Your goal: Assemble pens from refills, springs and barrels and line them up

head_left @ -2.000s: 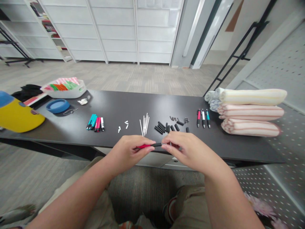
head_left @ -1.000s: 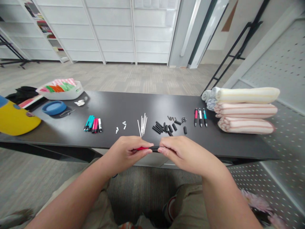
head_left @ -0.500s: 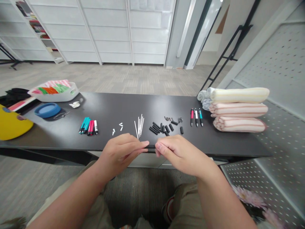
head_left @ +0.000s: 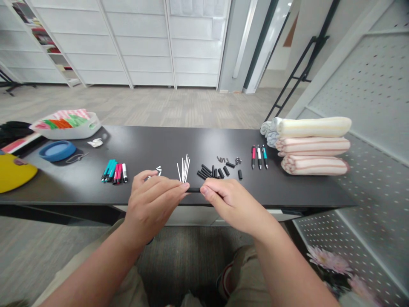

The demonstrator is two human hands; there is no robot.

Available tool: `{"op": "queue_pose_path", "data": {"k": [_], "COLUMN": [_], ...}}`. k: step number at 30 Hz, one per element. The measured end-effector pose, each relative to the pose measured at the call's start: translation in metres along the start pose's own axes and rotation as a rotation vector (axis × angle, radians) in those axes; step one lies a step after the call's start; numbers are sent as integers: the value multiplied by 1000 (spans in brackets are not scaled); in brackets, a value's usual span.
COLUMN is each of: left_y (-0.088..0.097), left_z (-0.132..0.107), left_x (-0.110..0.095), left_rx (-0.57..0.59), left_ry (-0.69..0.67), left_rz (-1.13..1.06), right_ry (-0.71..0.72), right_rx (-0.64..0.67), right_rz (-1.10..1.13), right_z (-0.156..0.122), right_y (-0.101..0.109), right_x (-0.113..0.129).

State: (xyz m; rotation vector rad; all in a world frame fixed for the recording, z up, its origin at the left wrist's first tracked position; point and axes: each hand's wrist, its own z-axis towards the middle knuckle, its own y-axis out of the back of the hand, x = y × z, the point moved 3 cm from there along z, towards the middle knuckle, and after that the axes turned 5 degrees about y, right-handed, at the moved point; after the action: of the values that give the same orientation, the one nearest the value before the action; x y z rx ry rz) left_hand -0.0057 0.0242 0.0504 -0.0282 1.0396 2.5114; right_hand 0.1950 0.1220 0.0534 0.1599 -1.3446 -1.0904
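Note:
A slim black pen barrel (head_left: 193, 190) is held level between my hands, just over the table's front edge. Its left end is pinched in the closed fingertips of my left hand (head_left: 155, 197). My right hand (head_left: 230, 200) has its fingers wrapped around the other end, hiding that part. Beyond them lie white ink refills (head_left: 183, 167) in a loose fan and several black pen grips (head_left: 211, 171). Small springs (head_left: 223, 159) and metal tips (head_left: 238, 160) sit behind the grips. Small white pieces (head_left: 159, 169) are partly covered by my left hand.
Teal, pink and white pen tubes (head_left: 114, 172) lie on the dark table (head_left: 153, 140) at left. Farther left are a blue dish (head_left: 57, 151), a white basket (head_left: 68, 133) and a yellow object (head_left: 15, 172). At right are three whole pens (head_left: 259, 157) and rolled towels (head_left: 315, 146).
Both hands have risen slightly, and more of the black barrel shows between them. My left fingertips have closed more fully around its end. The view has shifted a little to the right.

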Motion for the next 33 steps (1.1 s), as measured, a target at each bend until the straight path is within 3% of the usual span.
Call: {"op": "queue_pose_path", "data": {"k": [3,7,9,20,23,25,28,30,33], "left_y": [-2,-9,-10,2,0,-9,-26,-32,-27], "left_z": [5,7,6,4,2,-1,1,3,8], "left_x": [10,26,30,24,31,36,36,32,27], "left_rx": [-5,211,248,28,-133,-239,-196,-144,-187], "left_ry": [101,66,62,84,418,719,1066,1220,1289], "left_rz": [-3,-141,-182,-196,-394,-746,-1230,-1467,-1718], "right_ry": [13,22,10,-21,-14,-1,5,-17,-3], "right_rx": [-43,-38,-23,-27,-102,-164,-210,-193,-81], "right_rz": [-75,-159,-160,-12,0,-62,-259,-387,-413], "right_z": [0,0,0,3,4,5,7,8,9], "right_y": [3,7,7,-1,-5,-13,-34,-48,-61], "right_x": [0,-2,-4,-9,-5,-1,4,7,12]}}
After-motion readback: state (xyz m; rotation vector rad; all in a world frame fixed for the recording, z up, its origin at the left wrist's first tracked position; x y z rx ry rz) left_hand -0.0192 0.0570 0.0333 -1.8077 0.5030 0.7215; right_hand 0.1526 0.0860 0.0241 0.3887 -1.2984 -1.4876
